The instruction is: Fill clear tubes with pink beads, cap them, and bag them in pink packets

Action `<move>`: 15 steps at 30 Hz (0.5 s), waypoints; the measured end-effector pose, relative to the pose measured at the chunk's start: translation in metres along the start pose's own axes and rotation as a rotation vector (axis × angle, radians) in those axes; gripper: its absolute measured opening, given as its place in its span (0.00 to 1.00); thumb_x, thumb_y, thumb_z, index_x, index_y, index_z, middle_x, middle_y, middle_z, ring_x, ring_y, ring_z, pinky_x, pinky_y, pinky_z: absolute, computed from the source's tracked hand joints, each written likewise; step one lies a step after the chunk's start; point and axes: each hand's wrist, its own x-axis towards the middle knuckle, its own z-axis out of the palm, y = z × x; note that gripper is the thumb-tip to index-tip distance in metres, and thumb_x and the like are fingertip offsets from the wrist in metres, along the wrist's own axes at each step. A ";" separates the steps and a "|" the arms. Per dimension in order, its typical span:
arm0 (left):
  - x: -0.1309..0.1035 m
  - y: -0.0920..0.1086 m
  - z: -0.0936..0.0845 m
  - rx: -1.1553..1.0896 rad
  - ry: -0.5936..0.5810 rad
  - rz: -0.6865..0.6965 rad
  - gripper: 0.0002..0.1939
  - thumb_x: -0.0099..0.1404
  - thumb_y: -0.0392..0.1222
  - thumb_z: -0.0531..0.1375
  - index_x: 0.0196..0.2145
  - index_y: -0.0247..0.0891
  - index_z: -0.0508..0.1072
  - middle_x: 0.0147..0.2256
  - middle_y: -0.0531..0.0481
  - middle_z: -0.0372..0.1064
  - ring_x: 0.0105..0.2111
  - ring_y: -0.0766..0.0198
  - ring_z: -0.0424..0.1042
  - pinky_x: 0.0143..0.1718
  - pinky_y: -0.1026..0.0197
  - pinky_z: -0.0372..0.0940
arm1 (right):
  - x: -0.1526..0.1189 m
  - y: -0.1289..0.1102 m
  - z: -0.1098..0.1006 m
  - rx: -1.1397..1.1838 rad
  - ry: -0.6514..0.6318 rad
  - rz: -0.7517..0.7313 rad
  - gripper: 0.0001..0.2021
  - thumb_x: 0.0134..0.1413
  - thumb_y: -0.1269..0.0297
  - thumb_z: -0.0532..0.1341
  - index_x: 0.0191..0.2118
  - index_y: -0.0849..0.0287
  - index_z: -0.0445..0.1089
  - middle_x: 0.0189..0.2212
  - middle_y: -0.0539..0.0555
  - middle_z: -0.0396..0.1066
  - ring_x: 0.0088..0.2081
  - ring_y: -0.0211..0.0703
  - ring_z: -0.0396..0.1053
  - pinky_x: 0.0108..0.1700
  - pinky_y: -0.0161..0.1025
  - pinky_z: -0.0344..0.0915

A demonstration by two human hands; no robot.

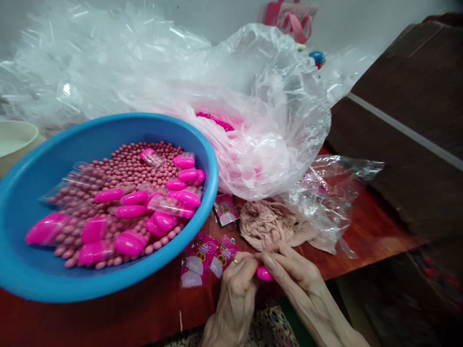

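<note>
My left hand and my right hand meet at the front edge of the table, fingers bent together. Between them shows the bright pink cap of a small container. The rest of it is hidden behind my fingers. A ring sits on one left finger. Just left of my hands lie pink printed labels, with another printed label farther back. Beyond my fingertips is a crumpled beige cloth. To the left, a blue basin holds dusty-pink beads and several clear, pink-capped containers.
A large clear plastic bag with pink things inside stands behind the basin. More clear plastic is heaped at the back left. A white bowl is at far left. A dark brown box-like surface rises on the right.
</note>
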 end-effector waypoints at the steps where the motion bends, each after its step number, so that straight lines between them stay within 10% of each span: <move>1: 0.000 0.000 0.000 0.010 -0.007 0.013 0.14 0.64 0.25 0.50 0.29 0.39 0.70 0.30 0.48 0.67 0.33 0.59 0.67 0.35 0.59 0.62 | 0.003 0.000 0.003 -0.048 0.001 0.047 0.17 0.61 0.66 0.49 0.24 0.58 0.67 0.24 0.52 0.66 0.28 0.38 0.68 0.32 0.34 0.68; 6: -0.001 -0.005 0.005 0.032 0.036 0.048 0.15 0.62 0.23 0.47 0.26 0.38 0.66 0.27 0.47 0.66 0.30 0.59 0.65 0.31 0.59 0.60 | 0.018 0.011 0.023 -0.210 -0.002 0.108 0.18 0.52 0.72 0.46 0.45 0.65 0.66 0.34 0.61 0.73 0.36 0.51 0.71 0.41 0.53 0.66; 15: -0.007 -0.012 0.014 0.020 0.116 0.132 0.16 0.64 0.27 0.44 0.27 0.37 0.68 0.25 0.44 0.66 0.30 0.55 0.65 0.31 0.56 0.61 | 0.017 0.007 0.032 -0.181 0.036 0.021 0.10 0.49 0.72 0.46 0.30 0.56 0.64 0.21 0.48 0.62 0.25 0.43 0.60 0.50 0.63 0.52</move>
